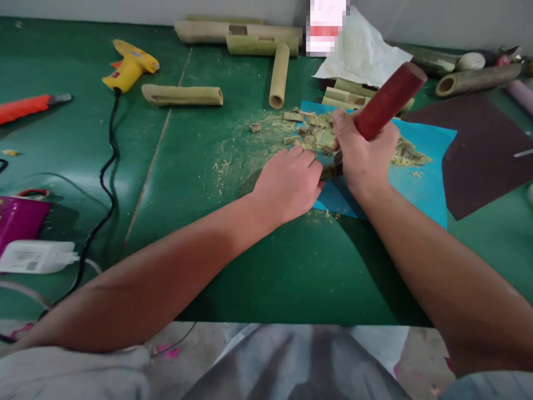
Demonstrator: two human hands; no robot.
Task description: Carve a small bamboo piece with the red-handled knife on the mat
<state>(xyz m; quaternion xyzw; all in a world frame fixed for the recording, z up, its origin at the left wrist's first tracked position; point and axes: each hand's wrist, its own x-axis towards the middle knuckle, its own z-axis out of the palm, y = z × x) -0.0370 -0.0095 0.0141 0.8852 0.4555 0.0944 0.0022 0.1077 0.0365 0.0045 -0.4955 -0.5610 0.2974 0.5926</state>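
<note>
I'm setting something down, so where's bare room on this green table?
Behind the left forearm, bounded by the black cord and the leftmost bamboo tube; also near the front edge, between the forearms. It's crowded around the left hand and right hand, with bamboo chips on the blue sheet, and at the back right.

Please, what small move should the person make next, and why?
Probably a short, gentle push on the red handle: the right hand grips it, the left hand curls around a dark piece close to it, and shavings lie just beyond.
</note>
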